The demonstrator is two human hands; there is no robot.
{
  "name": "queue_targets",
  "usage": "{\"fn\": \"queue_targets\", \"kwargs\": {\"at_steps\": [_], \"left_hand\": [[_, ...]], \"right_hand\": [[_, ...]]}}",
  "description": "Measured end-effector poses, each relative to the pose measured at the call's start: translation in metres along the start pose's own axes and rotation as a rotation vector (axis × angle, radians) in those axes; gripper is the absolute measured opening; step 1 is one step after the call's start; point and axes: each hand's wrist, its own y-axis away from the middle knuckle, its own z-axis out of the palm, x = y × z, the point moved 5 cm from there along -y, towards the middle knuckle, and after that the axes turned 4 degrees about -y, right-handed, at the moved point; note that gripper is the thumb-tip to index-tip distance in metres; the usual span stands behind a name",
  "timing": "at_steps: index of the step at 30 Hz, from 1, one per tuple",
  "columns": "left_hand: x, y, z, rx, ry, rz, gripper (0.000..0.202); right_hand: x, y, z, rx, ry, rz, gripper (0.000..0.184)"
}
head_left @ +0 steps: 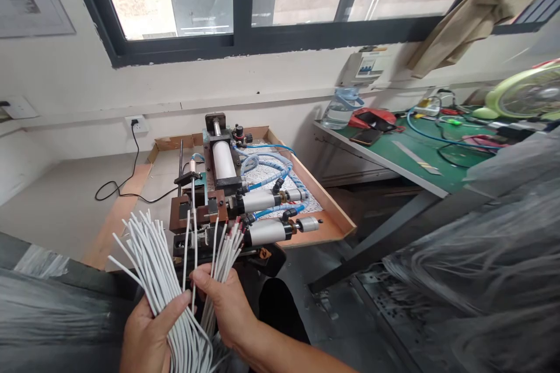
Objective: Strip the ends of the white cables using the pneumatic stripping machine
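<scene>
In the head view, with twelve at the top, the big bundle (151, 250) of white wires fans out at about eight o'clock from the centre, and the small bundle (225, 253), with reddish tips (238, 224), stands at about seven. The left hand (149, 335) wraps the big bundle low down, fingers curled round it and thumb laid across the front. The right hand (234, 309) has its fingers closed round the small bundle, while its thumb meets a lone wire (195, 253) between the two bundles; whether it grips that wire firmly I cannot tell. At twelve o'clock from the hands, the machine (224, 160) sits in a wooden tray (324, 195); at two o'clock is a green desk (385, 154).

Each wire looks light, springy and smooth-skinned, stiff enough to stand up from the grip but easy to bend. A bundle likely weighs little, yet its wires could slide past one another if held loosely. The best hold seems to be low and all round, leaving the tips free; a single wire is better pinched between thumb and forefinger. Breakage seems unlikely, though sharp bending could kink them.
</scene>
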Motion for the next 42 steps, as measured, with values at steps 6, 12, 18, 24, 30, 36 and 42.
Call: {"fn": "queue_targets", "kwargs": {"at_steps": [6,12,18,24,30,36,42], "left_hand": [[-0.006,-0.005,-0.009,0.054,-0.023,-0.025,0.030],[-0.001,-0.004,-0.009,0.107,-0.012,-0.009,0.031],[-0.001,-0.002,-0.005,0.052,-0.009,-0.003,0.030],[0.001,0.002,0.003,-0.015,0.063,-0.042,0.030],[0.003,0.003,0.003,0.006,0.050,-0.038,0.028],[0.002,-0.004,-0.004,0.084,0.012,-0.035,0.025],[0.001,-0.004,-0.003,0.022,0.030,-0.044,0.029]], "right_hand": [[-0.003,-0.001,-0.004,0.061,0.049,-0.009,0.019],[-0.004,-0.010,-0.004,0.093,0.056,0.022,0.015],[0.004,-0.011,0.008,-0.156,-0.017,0.209,0.022],[-0.001,-0.003,0.001,-0.084,0.001,0.003,0.022],[-0.006,0.003,-0.003,-0.029,0.032,-0.081,0.017],[-0.009,-0.001,-0.009,0.059,0.130,-0.116,0.011],[-0.004,-0.007,-0.011,0.085,0.100,-0.055,0.010]]}}
